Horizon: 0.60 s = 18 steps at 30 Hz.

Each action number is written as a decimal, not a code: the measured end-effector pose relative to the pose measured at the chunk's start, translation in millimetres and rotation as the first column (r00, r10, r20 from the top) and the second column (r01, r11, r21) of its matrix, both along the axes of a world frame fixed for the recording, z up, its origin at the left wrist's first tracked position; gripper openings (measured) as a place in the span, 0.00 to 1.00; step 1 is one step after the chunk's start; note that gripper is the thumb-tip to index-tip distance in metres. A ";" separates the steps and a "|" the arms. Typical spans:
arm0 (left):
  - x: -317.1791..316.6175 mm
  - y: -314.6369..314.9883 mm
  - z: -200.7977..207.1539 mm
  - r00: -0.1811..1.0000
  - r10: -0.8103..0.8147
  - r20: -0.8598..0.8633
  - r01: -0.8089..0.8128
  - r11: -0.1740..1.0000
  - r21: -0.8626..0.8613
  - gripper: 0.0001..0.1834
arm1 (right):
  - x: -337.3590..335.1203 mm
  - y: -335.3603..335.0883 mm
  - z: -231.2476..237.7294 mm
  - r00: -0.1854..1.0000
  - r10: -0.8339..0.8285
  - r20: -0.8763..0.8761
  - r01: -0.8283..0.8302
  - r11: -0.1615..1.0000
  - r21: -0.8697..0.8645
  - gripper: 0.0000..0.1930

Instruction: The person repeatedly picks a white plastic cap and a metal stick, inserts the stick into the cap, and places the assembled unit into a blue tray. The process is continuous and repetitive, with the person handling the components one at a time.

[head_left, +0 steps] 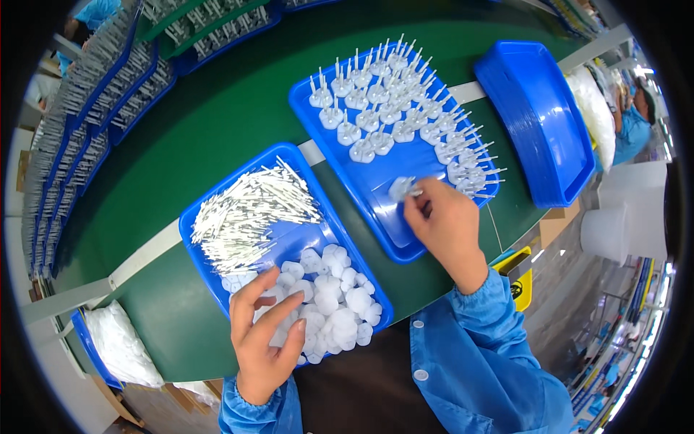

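Observation:
My right hand [454,230] pinches a small white disc piece with upright pins [400,189], low over the near end of a blue tray [394,220]. Rows of similar pinned disc pieces [390,112] stand upright across that tray's far part and right side. My left hand [262,334] hovers at the front of a second blue tray [334,230], thumb and fingers spread, with nothing visible in them. Under and beside it lies a heap of translucent white discs [340,307]. Thin white pins [249,210] are piled in the same tray's far half.
Nested blue trays [538,130] stand at the right table edge. Filled blue trays [108,108] are stacked at the far left on the green tabletop [224,101]. A white plastic bag [123,343] sits lower left. Beyond the right edge are a yellow bin [525,289] and another person [631,134].

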State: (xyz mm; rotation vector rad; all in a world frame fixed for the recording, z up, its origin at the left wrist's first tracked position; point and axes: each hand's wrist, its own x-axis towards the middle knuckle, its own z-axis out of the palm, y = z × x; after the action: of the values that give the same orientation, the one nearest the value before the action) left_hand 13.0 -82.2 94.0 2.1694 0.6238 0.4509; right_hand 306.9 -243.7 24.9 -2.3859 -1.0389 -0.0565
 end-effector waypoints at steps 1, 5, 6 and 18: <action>-3.0 -1.2 0.8 1.000 0.017 0.003 -0.017 1.000 -0.021 0.21 | 5.7 2.5 -0.2 0.996 -0.063 0.060 0.062 0.998 0.012 0.12; -11.1 -0.1 -5.4 0.999 0.052 -0.006 -0.053 0.998 -0.039 0.21 | 0.5 1.5 13.9 0.986 -0.162 -0.046 0.161 0.987 -0.031 0.13; -12.2 1.0 -6.6 0.998 0.055 -0.004 -0.055 0.997 -0.046 0.21 | -4.3 1.8 12.8 0.991 -0.133 -0.013 0.132 0.991 -0.013 0.13; -60.5 47.1 -26.9 0.957 0.250 -0.149 -0.234 0.965 0.116 0.18 | -27.9 26.5 27.9 0.981 0.196 0.009 -0.196 0.980 0.028 0.11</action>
State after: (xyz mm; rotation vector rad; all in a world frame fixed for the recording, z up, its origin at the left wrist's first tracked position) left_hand -47.5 -35.0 67.2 2.2462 0.9850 0.4433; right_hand 279.0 -217.2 52.8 -2.2467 -1.2622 -0.0078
